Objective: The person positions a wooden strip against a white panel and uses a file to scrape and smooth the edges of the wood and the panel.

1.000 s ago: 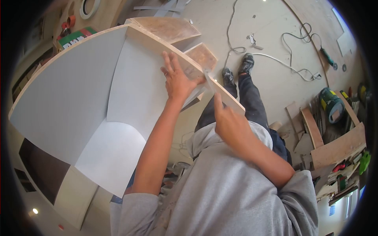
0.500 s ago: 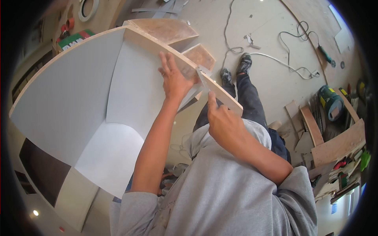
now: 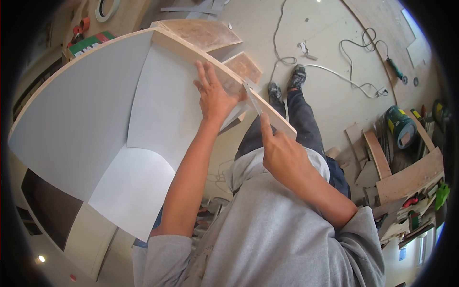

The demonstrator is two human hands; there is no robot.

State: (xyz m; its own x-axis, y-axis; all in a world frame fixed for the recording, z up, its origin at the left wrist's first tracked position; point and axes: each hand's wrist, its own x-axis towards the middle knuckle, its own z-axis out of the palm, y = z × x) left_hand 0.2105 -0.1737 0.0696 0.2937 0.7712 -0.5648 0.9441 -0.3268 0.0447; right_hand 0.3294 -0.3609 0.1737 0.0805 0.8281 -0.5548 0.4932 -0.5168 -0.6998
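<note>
My left hand (image 3: 215,98) lies with fingers spread against the inner side of a grey-faced board (image 3: 160,91), fingertips close to its raw wooden edge. In my right hand (image 3: 284,150) is a narrow metal blade (image 3: 253,99), index finger stretched along it; its handle is hidden in my fist. The blade lies against the board's edge, right of my left hand. The board forms one side of a large box-like panel piece, with a wide grey panel (image 3: 86,105) to the left and a white sheet (image 3: 131,191) below.
Wooden offcuts (image 3: 201,34) lie behind the board. On the floor are cables (image 3: 275,36) and a green power tool (image 3: 396,68). At right stand a green bucket-like container (image 3: 400,122) and stacked wood scraps (image 3: 409,170). A tape roll (image 3: 107,9) is at upper left.
My right hand and the blade have shifted slightly right and down along the board's edge. My left hand stays nearly in place on the board.
</note>
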